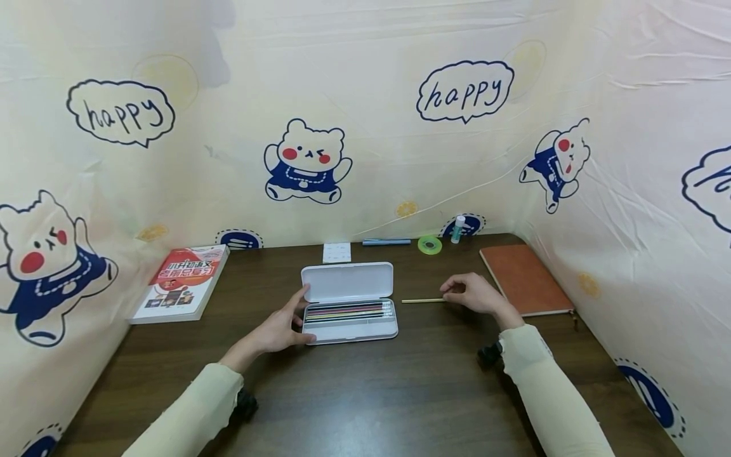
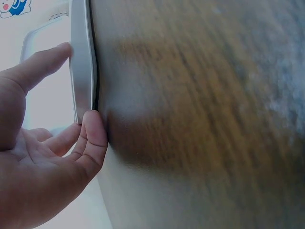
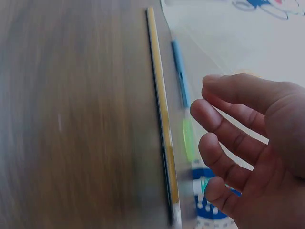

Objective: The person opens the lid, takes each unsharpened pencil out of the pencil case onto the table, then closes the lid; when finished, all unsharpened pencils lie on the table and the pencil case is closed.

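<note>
A white pencil case (image 1: 349,331) lies with its lid (image 1: 347,283) raised, and several pencils (image 1: 342,312) rest in its back part. My left hand (image 1: 280,329) grips the case's left end, thumb on the front side and the other fingers round the end and back. To the right of the case, a yellow pencil (image 1: 421,301) lies on the table. My right hand (image 1: 473,293) is by its right end, fingers loosely bent. In the right wrist view the fingers (image 3: 209,114) stand apart from the pencil (image 3: 165,114) and hold nothing.
A red-and-white book (image 1: 181,282) lies at the left, and a brown notebook (image 1: 525,279) at the right. Along the back stand a white pad (image 1: 337,252), a blue pen (image 1: 386,242), green tape (image 1: 429,245) and a glue stick (image 1: 457,230). Printed cloth walls enclose the table.
</note>
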`<state>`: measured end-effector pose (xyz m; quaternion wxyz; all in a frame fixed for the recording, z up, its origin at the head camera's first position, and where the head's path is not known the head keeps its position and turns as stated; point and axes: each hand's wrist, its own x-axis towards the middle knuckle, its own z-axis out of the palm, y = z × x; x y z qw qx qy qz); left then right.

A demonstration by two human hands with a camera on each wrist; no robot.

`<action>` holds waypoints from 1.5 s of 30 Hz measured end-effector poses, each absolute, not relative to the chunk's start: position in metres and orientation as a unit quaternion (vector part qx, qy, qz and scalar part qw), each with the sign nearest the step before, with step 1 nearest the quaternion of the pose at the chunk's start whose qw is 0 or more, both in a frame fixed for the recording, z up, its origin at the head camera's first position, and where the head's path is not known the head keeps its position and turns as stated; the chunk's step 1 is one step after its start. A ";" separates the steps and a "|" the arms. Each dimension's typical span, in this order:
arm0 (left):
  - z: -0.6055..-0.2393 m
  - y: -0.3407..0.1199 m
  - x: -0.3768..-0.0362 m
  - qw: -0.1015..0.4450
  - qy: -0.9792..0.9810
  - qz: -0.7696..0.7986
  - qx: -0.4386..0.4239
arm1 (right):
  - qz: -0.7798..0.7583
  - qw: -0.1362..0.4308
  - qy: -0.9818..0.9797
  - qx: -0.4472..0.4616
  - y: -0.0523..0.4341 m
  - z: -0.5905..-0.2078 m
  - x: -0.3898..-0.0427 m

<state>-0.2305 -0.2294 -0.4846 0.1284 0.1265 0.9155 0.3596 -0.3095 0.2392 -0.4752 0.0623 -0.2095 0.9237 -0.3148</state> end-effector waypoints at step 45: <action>-0.486 -0.229 -0.231 0.126 0.912 0.371 0.122 | -0.261 0.092 0.911 -0.306 0.101 -0.483 -0.288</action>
